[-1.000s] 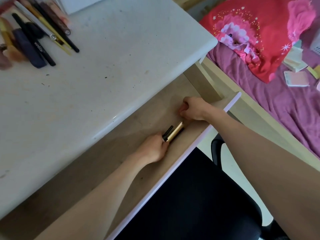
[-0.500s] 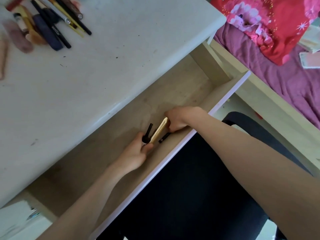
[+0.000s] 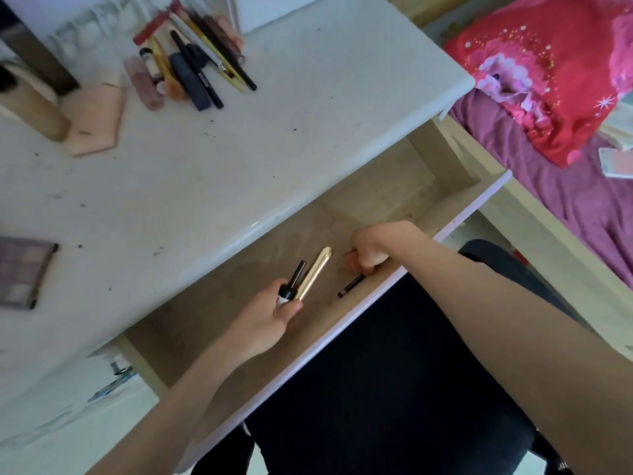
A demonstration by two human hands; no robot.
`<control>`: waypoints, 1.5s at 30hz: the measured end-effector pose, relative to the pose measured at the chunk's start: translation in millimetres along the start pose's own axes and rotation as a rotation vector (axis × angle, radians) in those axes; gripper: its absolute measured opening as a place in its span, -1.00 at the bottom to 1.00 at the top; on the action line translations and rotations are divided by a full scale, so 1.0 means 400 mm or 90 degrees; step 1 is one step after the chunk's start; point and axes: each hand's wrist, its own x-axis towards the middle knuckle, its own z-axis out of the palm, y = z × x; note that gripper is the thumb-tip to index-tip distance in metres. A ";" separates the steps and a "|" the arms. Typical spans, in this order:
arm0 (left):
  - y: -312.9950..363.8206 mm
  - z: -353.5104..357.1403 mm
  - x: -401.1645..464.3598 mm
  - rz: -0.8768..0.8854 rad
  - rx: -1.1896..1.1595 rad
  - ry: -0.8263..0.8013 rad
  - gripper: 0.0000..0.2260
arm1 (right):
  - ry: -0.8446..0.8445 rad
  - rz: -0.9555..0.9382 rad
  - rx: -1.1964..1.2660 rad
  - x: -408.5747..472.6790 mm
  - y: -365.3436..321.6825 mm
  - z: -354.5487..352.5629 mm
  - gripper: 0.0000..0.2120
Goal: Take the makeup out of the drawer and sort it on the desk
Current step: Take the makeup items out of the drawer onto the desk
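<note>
A black pencil point(image 3: 351, 286) lies by the drawer's point(image 3: 404, 193) front edge. The left hand point(image 3: 267, 320) grips 2 tubes point(image 3: 305, 281); the right hand point(image 3: 371, 250) is curled, its grasp unclear.

Two bare forearms enter from the lower frame, no sleeves visible. Left hand point(image 3: 265, 318) and right hand point(image 3: 373, 248): no rings, watch or bands seen. Fingernails too blurred to judge.

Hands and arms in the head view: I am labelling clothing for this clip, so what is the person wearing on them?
Nothing that shows. The left hand and the right hand are bare, with no gloves, and no rings or watch can be made out. Both forearms are uncovered up to the frame edge, so no sleeve is in view.
</note>
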 end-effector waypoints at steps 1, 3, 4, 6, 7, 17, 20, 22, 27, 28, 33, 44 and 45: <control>-0.005 -0.006 -0.013 0.002 0.002 0.003 -0.86 | 0.012 0.000 -0.005 -0.006 -0.006 0.001 -0.82; -0.015 -0.020 -0.035 0.009 0.006 0.010 -0.87 | 0.040 0.001 -0.008 -0.013 -0.014 0.007 -0.94; -0.020 -0.026 -0.042 0.017 0.008 0.013 -0.87 | 0.045 0.006 -0.003 -0.018 -0.018 0.009 -0.96; -0.030 -0.040 -0.053 0.030 -0.011 0.019 -0.85 | 0.042 0.008 -0.003 -0.029 -0.030 0.010 -0.91; -0.034 -0.048 -0.057 0.035 -0.029 0.022 -0.85 | 0.035 0.001 -0.004 -0.036 -0.037 0.009 -0.85; -0.043 -0.121 -0.132 0.089 -0.123 0.042 -0.83 | 0.096 -0.165 0.381 -0.169 -0.096 0.000 -0.94; -0.031 -0.162 -0.166 0.136 -0.168 0.083 -0.87 | 0.087 -0.226 0.670 -0.206 -0.118 -0.003 -0.87; -0.023 -0.194 -0.183 0.145 -0.207 0.129 -0.89 | 0.119 -0.243 0.898 -0.222 -0.140 -0.008 -0.88; -0.012 -0.286 -0.204 0.092 -0.361 0.172 -0.80 | 0.109 -0.291 1.239 -0.238 -0.234 -0.050 -0.86; -0.014 -0.305 -0.207 0.082 -0.401 0.174 -0.80 | 0.098 -0.304 1.254 -0.240 -0.258 -0.061 -0.87; -0.031 -0.400 -0.193 0.009 -0.577 0.199 -0.90 | 0.089 -0.287 1.278 -0.220 -0.362 -0.118 -0.85; 0.007 -0.481 -0.046 -0.054 -0.558 0.218 -0.86 | 0.281 -0.154 1.213 -0.132 -0.434 -0.240 -0.86; 0.015 -0.488 -0.033 -0.052 -0.554 0.217 -0.81 | 0.299 -0.139 1.189 -0.126 -0.431 -0.251 -0.83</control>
